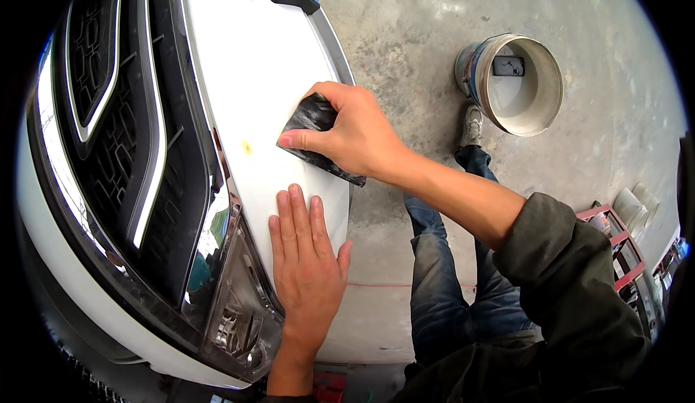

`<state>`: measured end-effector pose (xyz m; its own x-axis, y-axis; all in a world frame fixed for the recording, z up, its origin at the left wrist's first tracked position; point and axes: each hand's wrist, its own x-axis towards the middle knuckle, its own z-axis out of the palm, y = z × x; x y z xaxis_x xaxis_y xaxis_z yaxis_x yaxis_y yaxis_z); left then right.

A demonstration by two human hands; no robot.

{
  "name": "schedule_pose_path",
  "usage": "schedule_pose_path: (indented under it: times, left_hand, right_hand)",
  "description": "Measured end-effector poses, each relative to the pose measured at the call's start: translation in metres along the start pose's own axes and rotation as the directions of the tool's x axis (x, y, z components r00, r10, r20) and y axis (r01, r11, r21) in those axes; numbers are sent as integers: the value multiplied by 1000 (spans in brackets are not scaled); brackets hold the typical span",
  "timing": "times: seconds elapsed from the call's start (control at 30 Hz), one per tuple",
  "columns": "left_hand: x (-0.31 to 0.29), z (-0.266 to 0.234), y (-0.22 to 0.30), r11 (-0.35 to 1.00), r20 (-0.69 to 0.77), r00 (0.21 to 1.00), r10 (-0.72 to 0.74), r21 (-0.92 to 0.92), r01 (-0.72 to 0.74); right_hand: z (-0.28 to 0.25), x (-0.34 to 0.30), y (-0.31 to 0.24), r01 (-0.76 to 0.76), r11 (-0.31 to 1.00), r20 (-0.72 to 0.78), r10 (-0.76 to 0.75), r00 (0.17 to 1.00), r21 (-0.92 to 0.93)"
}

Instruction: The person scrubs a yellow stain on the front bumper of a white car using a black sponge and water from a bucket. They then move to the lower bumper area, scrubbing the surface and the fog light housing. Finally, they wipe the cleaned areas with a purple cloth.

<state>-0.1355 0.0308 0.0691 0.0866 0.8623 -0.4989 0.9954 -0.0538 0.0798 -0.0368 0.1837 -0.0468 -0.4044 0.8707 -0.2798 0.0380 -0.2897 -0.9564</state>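
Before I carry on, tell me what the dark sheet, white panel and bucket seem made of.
Dark sheet: likely abrasive paper, thin, bent, matt black with greyish smears. White panel: probably painted, over metal or plastic; smooth, even coat. Bucket: plastic or metal, unclear; dull, stained, pale inside.

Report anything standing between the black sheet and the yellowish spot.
Nothing visible stands between the black sheet in the right hand and the yellowish spot, just bare white panel. The left hand lies outside that gap.
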Motion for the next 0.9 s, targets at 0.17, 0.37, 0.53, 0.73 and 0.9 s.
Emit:
schedule_pose_path:
  times: [0.17, 0.37, 0.53, 0.73, 0.9]
  left_hand:
    - [3, -3, 1, 1000, -6, 1000, 0, -6, 0]
    - [2, -4, 1, 1000, -15, 1000, 3, -18, -3]
    - [3, -5, 1, 1000, -18, 1000, 2, -22, -2]
    - [20, -16, -4, 998, -106, 993, -43, 45, 48]
    - [62, -23, -15, 991, -193, 981, -15, 127, 40]
  right_hand:
    - [2, 7, -4, 73, 995, -49, -76, 996, -72]
    - [0, 12, -4, 118, 984, -31, -123, 992, -135]
    - [-18, -8, 10, -31, 999, 13, 31, 999, -21]
    - [-42, -29, 5, -232, 970, 28, 230, 973, 77]
    - [-38, -37, 7, -286, 947, 9, 287, 958, 145]
